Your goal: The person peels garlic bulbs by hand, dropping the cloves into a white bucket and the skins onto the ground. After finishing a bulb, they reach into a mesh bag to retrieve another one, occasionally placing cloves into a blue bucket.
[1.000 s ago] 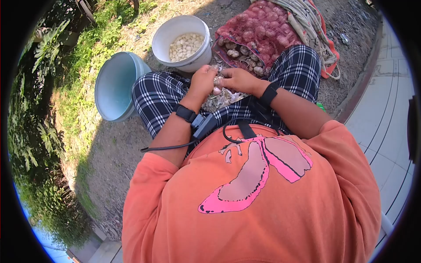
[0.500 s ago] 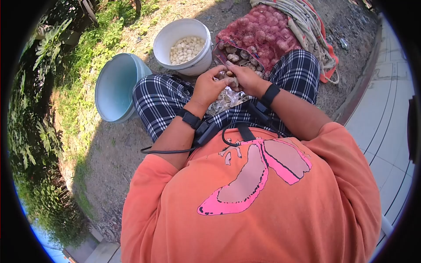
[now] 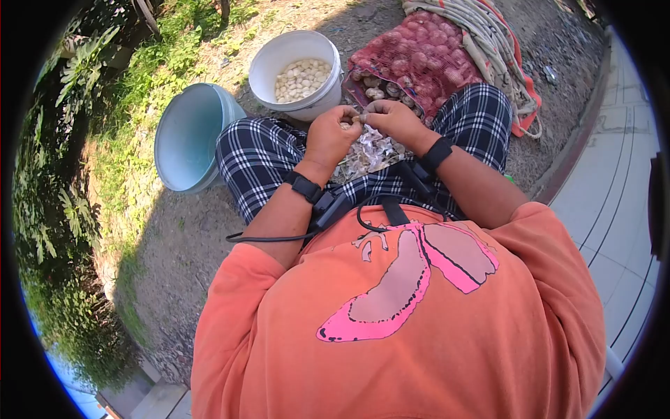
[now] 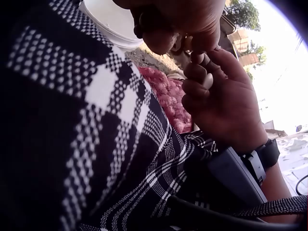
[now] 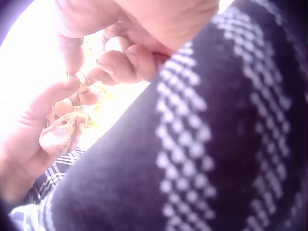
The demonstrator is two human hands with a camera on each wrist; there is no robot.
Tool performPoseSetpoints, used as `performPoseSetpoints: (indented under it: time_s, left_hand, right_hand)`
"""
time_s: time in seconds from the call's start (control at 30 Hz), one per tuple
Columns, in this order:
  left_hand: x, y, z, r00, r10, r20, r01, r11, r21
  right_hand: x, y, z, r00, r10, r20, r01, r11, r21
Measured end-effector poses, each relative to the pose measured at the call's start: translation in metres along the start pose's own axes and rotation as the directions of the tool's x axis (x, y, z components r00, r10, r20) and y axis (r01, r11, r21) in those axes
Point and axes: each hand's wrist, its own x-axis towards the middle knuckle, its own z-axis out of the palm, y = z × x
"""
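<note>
My left hand [image 3: 328,141] and right hand [image 3: 401,127] meet fingertip to fingertip above the lap. In the right wrist view, a partly broken garlic bulb [image 5: 57,137] with loose papery skin lies in the curled fingers of the left hand. The right hand keeps a pale garlic clove [image 5: 115,44] tucked in its bent fingers; the left wrist view shows that clove [image 4: 208,81] too. Thumb and forefinger of the right hand pinch close against the left fingertips, where what lies between them is mostly hidden. Below the hands, shed garlic skins [image 3: 370,152] are heaped in the lap.
Ahead stands a white bucket [image 3: 258,73] part filled with peeled cloves. A pale blue bucket [image 3: 164,140] tilts beside the left knee. A red mesh sack [image 3: 419,52] of garlic bulbs lies open near the right knee, with a striped cloth [image 3: 481,35] behind it.
The hands shifted over the lap, first turning the garlic between them; now only their fingertips meet, with the wrists wider apart. More of the heaped skins shows beneath them.
</note>
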Motion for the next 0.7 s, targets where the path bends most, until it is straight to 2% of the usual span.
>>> performPoseSetpoints:
  time_s: [0.07, 0.1, 0.17, 0.3, 0.5, 0.6, 0.67, 0.7]
  left_hand:
    - [0.001, -0.006, 0.0, 0.987, 0.156, -0.028, -0.152, 0.983, 0.099]
    - [0.001, -0.007, 0.0, 0.987, 0.155, -0.027, -0.152, 0.983, 0.1]
    - [0.002, -0.009, -0.001, 0.997, 0.035, 0.062, -0.037, 0.999, 0.021]
    - [0.001, -0.007, -0.003, 0.996, 0.049, 0.078, -0.051, 0.999, 0.014]
    - [0.0, -0.009, -0.003, 0.994, 0.083, 0.074, -0.085, 0.996, 0.029]
    - [-0.001, -0.007, -0.004, 0.994, 0.064, 0.083, -0.071, 0.994, 0.078]
    - [-0.002, -0.006, -0.004, 0.983, 0.174, 0.06, -0.182, 0.962, 0.201]
    - [-0.003, -0.005, -0.005, 0.983, 0.171, 0.059, -0.18, 0.963, 0.199]
  right_hand:
    - [0.002, 0.005, 0.0, 0.995, -0.085, -0.042, 0.078, 0.986, -0.147]
    - [0.002, 0.005, -0.001, 0.995, -0.085, -0.043, 0.078, 0.986, -0.146]
    - [0.003, 0.006, -0.003, 0.996, -0.089, 0.004, 0.088, 0.977, -0.192]
    - [0.004, 0.01, -0.004, 0.989, -0.145, 0.013, 0.144, 0.965, -0.219]
    - [-0.001, 0.002, -0.005, 0.999, -0.041, 0.034, 0.047, 0.976, -0.21]
    - [0.004, 0.009, -0.005, 0.992, -0.118, 0.052, 0.126, 0.97, -0.207]
    - [0.006, 0.011, -0.006, 0.964, -0.249, 0.09, 0.265, 0.902, -0.341]
    - [0.005, 0.009, -0.005, 0.965, -0.246, 0.091, 0.263, 0.902, -0.341]
